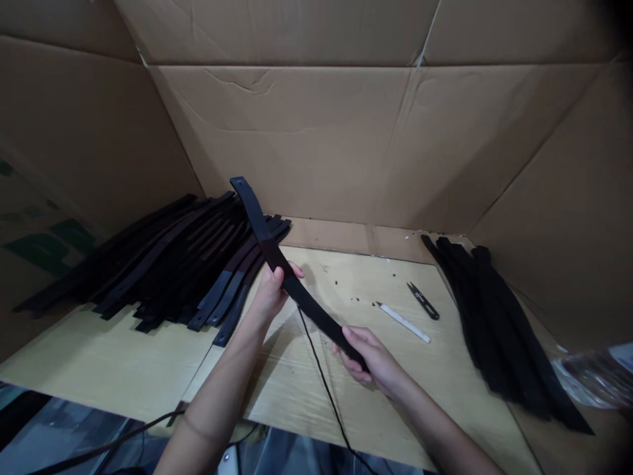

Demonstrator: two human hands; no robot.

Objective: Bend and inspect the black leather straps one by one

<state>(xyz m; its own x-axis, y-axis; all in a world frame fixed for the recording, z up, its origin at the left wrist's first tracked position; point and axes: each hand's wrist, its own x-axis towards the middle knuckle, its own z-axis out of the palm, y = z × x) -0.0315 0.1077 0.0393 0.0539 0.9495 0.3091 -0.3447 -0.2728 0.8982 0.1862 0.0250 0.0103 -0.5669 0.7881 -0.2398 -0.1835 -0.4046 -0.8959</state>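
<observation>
A long black strap (311, 305) with a smoother, holed end slants across the middle, held above the table. My left hand (278, 285) grips it around its middle, thumb on top. Near the strap's lower right end my right hand (360, 353) is closed on it, with the thumb over the upper face. To the right of the hands, a white pencil-like marker (404, 322) and black thread snips (423, 301) lie on the table.
A large pile of black straps (173, 257) covers the left side of the table (306, 402). Several more black straps (504, 330) lie at the right. Cardboard walls (287, 145) enclose the back and sides. A dark cord (324, 379) hangs over the front edge. Clear plastic wrap (593, 376) is at far right.
</observation>
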